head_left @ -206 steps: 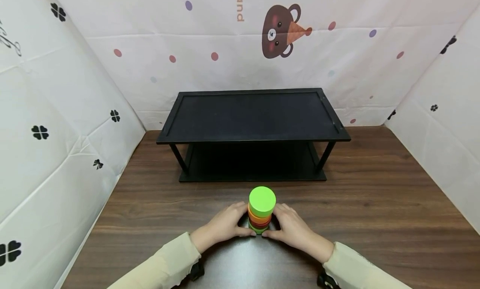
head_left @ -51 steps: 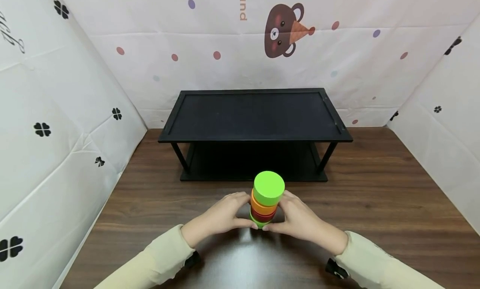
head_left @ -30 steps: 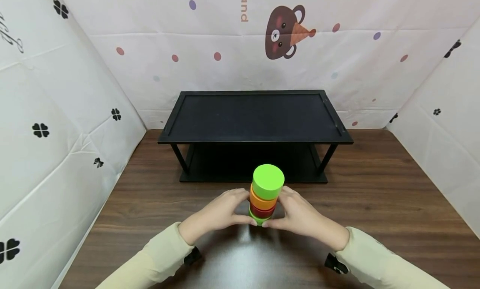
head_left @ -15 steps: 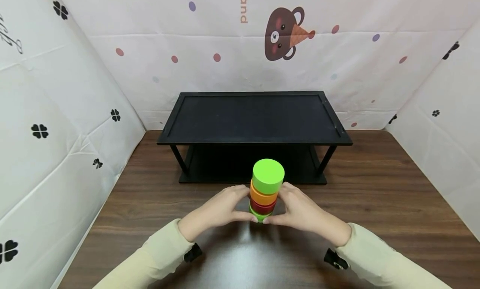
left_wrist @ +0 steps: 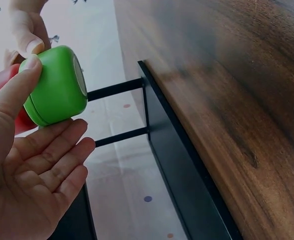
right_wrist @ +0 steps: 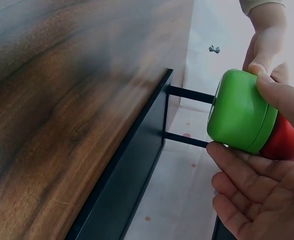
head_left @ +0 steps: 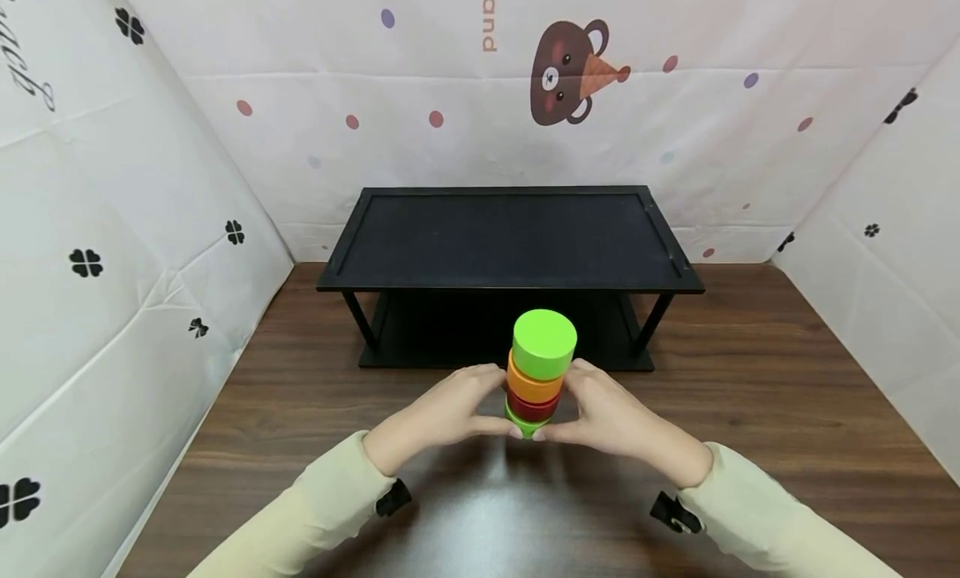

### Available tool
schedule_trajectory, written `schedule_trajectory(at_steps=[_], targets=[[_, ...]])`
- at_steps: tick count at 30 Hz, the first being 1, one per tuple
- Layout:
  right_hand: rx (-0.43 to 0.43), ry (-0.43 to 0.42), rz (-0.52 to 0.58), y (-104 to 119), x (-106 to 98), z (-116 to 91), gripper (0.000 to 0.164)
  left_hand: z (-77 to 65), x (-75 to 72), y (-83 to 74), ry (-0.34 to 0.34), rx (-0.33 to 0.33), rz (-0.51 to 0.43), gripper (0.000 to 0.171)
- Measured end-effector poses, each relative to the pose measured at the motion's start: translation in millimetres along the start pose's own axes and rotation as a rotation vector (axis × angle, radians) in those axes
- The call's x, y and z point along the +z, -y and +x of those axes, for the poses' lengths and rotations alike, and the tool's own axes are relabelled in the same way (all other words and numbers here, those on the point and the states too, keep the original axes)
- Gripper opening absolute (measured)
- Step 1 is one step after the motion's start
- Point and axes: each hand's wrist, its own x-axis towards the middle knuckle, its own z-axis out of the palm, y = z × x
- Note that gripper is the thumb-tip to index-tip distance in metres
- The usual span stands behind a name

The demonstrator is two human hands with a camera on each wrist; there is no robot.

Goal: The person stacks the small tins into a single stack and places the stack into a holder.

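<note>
Both hands hold an upright stack of round toy pieces (head_left: 534, 386) just in front of the black shelf. From the top it runs bright green, orange, red, then green at the bottom. My left hand (head_left: 450, 411) grips the bottom green piece (left_wrist: 57, 85) from the left, its thumb on the near side and fingers at the underside. From the right, my right hand (head_left: 615, 415) grips the same piece, thumb tip close to the other thumb's. Both wrist views show the stack's underside clear of the table. Most fingertips hide behind the stack in the head view.
A black two-tier shelf (head_left: 510, 236) stands at the back of the brown wooden table (head_left: 750, 394), its lower board (head_left: 450, 336) close to the table. Printed white cloths (head_left: 300, 128) enclose the left, back and right sides.
The stack has risen off the table and moved forward toward the shelf, carried by both hands. It looks larger and now overlaps the lower shelf's front edge in the head view.
</note>
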Motion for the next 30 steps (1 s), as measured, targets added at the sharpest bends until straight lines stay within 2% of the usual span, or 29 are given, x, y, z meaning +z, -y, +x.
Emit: schedule_trajectory(at_steps=[9, 16, 23, 30], targets=[[-0.001, 0.029, -0.009, -3, -2, 6, 0.051, 0.8, -1.1, 0.9, -0.008, -0.021, -0.008, 0.06], [-0.012, 0.039, 0.001, -3, -6, 12, 0.051, 4.6, -6.1, 1.3, -0.017, -0.033, 0.019, 0.059], [0.024, 0.05, 0.012, -4, -10, 16, 0.051, 8.9, -10.4, 1.5, -0.007, -0.045, 0.041, 0.058], [0.022, 0.053, 0.009, -2, -14, 19, 0.049, 9.2, -14.7, 0.5, -0.014, -0.049, 0.026, 0.057]])
